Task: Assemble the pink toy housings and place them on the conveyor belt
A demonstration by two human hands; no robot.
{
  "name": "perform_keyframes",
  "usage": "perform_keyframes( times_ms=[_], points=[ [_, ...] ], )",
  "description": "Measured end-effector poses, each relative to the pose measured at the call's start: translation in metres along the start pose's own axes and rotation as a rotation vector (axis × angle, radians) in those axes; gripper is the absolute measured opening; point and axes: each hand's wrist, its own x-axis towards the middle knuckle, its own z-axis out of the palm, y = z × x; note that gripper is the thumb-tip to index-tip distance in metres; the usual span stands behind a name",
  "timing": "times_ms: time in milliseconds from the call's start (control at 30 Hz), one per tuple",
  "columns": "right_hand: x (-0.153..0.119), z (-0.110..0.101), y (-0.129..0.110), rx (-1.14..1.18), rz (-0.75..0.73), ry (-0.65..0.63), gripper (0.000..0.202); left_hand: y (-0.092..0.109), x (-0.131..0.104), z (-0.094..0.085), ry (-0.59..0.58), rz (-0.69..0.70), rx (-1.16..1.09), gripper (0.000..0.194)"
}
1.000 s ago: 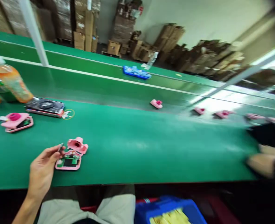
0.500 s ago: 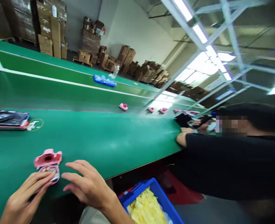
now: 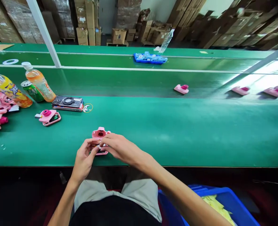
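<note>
Now it's two-handed! Our right hand (image 3: 121, 148), clear of the shell half a second ago, joins our left hand (image 3: 84, 157) over the opened pink toy camera (image 3: 101, 130), just below and left of the frame's centre. Both sets of fingers bunch narrowly; we cannot tell what they pinch. Work now centres inside the shell.

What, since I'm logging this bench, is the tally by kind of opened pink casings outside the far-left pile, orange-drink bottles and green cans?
Opened pink casings: 2
Orange-drink bottles: 2
Green can: 1
Total: 5
</note>
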Motion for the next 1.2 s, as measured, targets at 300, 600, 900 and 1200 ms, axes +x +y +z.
perform_keyframes(
  times_ms=[300,600,900,1200],
  points=[
    [0.007,0.006,0.007,0.139,-0.067,0.179,0.017,-0.003,0.007,-0.018,0.019,0.231,0.499,0.021],
    [-0.017,0.036,0.013,0.018,-0.009,0.347,0.024,-0.004,0.008,-0.014,0.093,0.21,0.442,0.012],
    [-0.019,0.057,0.014,-0.126,-0.043,0.283,0.028,-0.013,0.004,-0.014,0.065,0.317,0.499,0.01],
    [-0.027,0.063,0.016,-0.133,-0.07,0.365,0.026,-0.015,0.001,-0.01,0.099,0.398,0.617,0.012]
  ],
)
